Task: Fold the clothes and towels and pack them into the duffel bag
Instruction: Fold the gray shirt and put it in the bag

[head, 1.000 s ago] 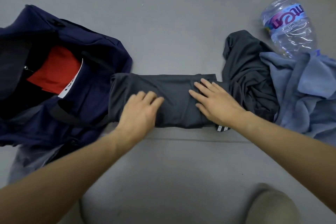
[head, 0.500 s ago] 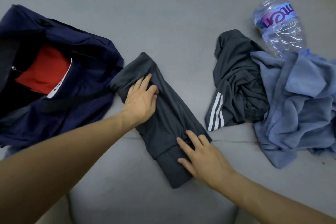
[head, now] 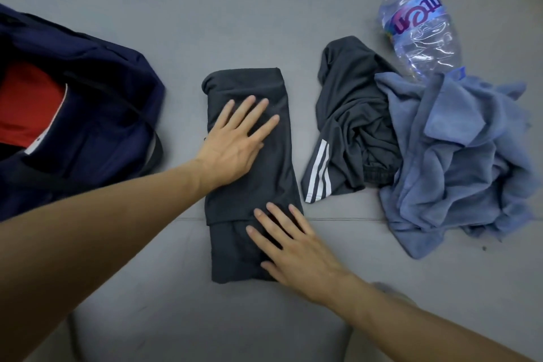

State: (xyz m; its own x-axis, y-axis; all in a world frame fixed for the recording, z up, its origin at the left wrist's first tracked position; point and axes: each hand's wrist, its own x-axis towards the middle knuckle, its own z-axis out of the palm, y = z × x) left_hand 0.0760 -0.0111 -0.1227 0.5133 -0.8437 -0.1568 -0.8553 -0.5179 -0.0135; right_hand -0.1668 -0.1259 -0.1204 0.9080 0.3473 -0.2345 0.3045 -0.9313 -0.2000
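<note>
L grip [head: 232, 144] & R grip [head: 296, 256] lie flat, fingers straight, on folded dark grey garment [head: 273, 179]. Navy duffel bag [head: 102, 114] at left.

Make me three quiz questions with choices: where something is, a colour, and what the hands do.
1. Where is the plastic bottle? A bottom left; B top right, by the blue towel; C centre.
2. What colour shows inside the duffel bag? A red; B yellow; C green.
3. How do the left hand and right hand lie on the folded dark garment? A fists; B pinching; C flat.
Answers: B, it lies against the towel's far edge; A, red cloth shows there; C, fingers are straight.
</note>
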